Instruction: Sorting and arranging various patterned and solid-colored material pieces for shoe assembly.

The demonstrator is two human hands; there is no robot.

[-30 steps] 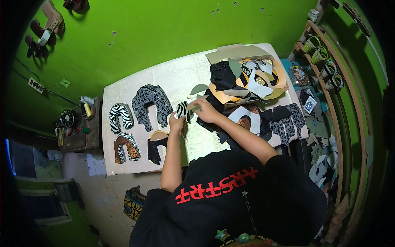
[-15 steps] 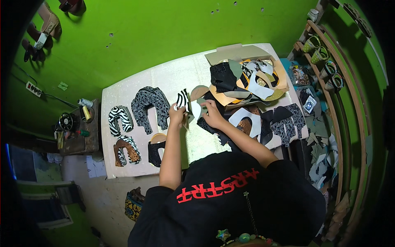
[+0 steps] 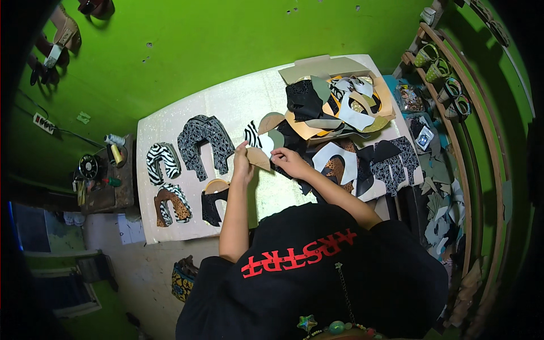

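Observation:
My left hand (image 3: 243,164) is closed on a few cut pieces of sheet material. Among them are a tan half-round piece (image 3: 260,159) and a black-and-white zebra-print piece (image 3: 251,132). My right hand (image 3: 291,163) pinches the edge of a white piece (image 3: 264,143) just to the right. A grey-green rounded piece (image 3: 277,138) lies against that white one. Beyond the hands is another tan half-round piece (image 3: 271,121). Which of these overlapping pieces are held and which lie on the table (image 3: 238,102) is partly hidden.
Stacks of U-shaped pieces, zebra (image 3: 162,161), brown with zebra (image 3: 174,204) and dark patterned (image 3: 204,136), lie left. A heaped box of offcuts (image 3: 317,62) stands at the back right. Leopard-print pieces (image 3: 339,171) lie nearer. A wooden shoe rack (image 3: 471,170) lines the right side.
A tan half-round piece at my left hand has turned flat into view below the zebra piece. My right fingers have moved slightly left and down along the white piece.

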